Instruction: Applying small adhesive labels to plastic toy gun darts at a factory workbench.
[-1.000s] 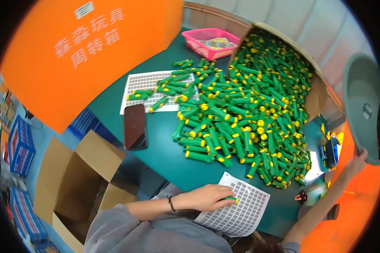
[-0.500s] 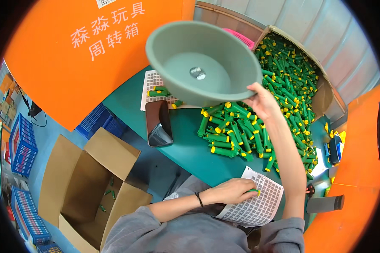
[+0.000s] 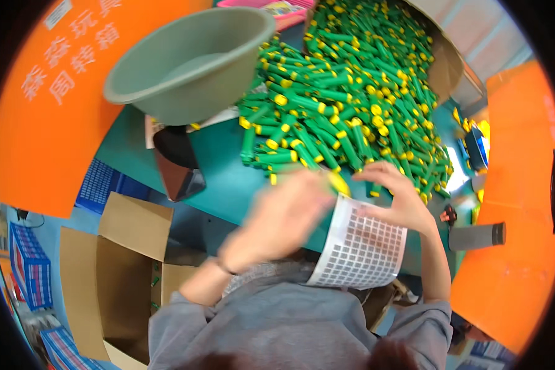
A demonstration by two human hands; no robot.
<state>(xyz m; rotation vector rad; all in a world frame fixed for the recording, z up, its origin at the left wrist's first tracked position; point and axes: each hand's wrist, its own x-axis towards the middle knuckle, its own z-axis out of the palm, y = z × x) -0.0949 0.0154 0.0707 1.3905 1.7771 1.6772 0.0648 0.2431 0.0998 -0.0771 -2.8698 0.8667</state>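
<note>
My left hand [image 3: 287, 213] is smeared by motion above the table's near edge. At its fingertips is a blurred green tube with a yellow end [image 3: 338, 184], seemingly pinched there. To the right, my right hand [image 3: 402, 200] has its thumb and fingers spread apart, holding nothing. Its thumb is over the top of a curved white sheet of small dark square stickers [image 3: 364, 250], which lies at the table's near edge by my lap. Beyond both hands spreads a heap of green tubes with yellow ends [image 3: 327, 123].
A grey-green basin [image 3: 179, 98] is at the back left, close to a dark phone [image 3: 177, 163]. More tubes spill from a large carton [image 3: 447, 68] at the back right. An open cardboard box [image 3: 129, 290] stands lower left. A grey cup [image 3: 475, 237] is at right.
My right hand has let go of the basin and come down to the sticker sheet. The basin is lower, farther left. My left hand has lifted off the sheet toward the heap. The view has shifted.
</note>
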